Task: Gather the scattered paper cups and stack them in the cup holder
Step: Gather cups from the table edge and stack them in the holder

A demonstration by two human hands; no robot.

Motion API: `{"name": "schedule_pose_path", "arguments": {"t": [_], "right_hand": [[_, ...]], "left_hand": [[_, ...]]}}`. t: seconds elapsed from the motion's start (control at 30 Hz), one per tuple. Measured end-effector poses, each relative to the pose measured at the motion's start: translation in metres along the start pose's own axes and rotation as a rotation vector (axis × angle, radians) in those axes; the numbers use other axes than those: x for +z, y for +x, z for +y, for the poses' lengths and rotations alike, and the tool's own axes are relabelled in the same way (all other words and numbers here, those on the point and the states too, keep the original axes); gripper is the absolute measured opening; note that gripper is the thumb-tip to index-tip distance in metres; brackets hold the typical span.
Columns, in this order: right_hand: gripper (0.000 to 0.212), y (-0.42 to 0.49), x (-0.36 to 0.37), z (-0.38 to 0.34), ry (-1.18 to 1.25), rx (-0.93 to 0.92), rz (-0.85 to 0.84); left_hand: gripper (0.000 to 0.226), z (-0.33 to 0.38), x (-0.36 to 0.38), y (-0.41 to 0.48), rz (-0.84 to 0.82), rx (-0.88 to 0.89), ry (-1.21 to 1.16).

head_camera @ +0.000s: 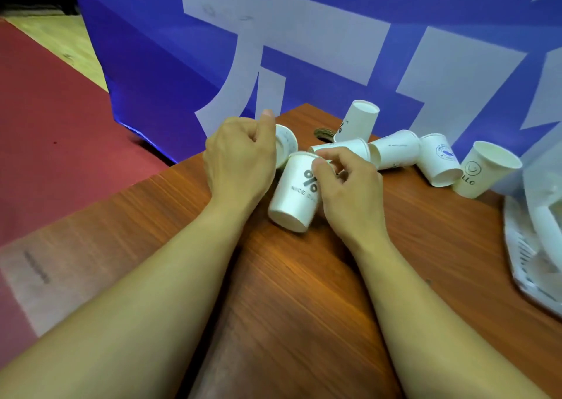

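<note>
Both hands on paper cups at the far end of the wooden table [304,292].

The left hand [240,158] is curled round a small cup [287,143] lying on its side at its 3 o'clock. The right hand [349,185] pinches the rim of the tilted "%" cup [293,198] between the two hands. Five more cups [395,150] are scattered from 12 to 3 o'clock of the right hand, along the blue banner [152,64].
</note>
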State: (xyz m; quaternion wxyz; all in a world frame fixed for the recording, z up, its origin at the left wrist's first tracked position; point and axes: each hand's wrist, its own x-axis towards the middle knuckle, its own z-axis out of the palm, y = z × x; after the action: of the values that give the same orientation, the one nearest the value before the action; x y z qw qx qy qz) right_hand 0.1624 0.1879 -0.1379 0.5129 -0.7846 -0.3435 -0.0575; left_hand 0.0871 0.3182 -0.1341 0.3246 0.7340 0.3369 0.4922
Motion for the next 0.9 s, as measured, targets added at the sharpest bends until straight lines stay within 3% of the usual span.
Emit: {"name": "schedule_pose_path", "arguments": {"t": [0.17,0.27,0.37,0.47,0.57,0.77,0.9], "right_hand": [[0.014,-0.001,-0.006,0.0,0.043,0.004,-0.012],[0.016,-0.002,-0.007,-0.001,0.053,0.003,-0.064],[0.017,-0.002,-0.012,0.0,0.061,0.006,-0.099],[0.017,0.001,-0.019,-0.001,0.055,0.021,-0.146],[0.015,0.003,-0.029,-0.003,0.04,0.014,-0.204],[0.015,0.008,-0.045,-0.01,-0.048,-0.019,-0.347],[0.02,0.012,-0.057,-0.015,-0.197,-0.039,-0.416]], "left_hand": [[0.058,-0.001,0.001,-0.002,-0.007,-0.049,0.014],[0.045,-0.003,0.002,-0.001,-0.049,-0.066,0.002],[0.018,-0.008,0.002,0.002,-0.223,-0.153,-0.005],[0.035,-0.005,-0.001,0.002,-0.48,-0.184,-0.058],[0.039,0.003,-0.005,0.0,-0.635,-0.191,-0.135],[0.016,0.012,-0.01,-0.002,-0.653,-0.172,-0.211],[0.016,0.018,-0.016,-0.003,-0.664,-0.049,-0.11]]}}
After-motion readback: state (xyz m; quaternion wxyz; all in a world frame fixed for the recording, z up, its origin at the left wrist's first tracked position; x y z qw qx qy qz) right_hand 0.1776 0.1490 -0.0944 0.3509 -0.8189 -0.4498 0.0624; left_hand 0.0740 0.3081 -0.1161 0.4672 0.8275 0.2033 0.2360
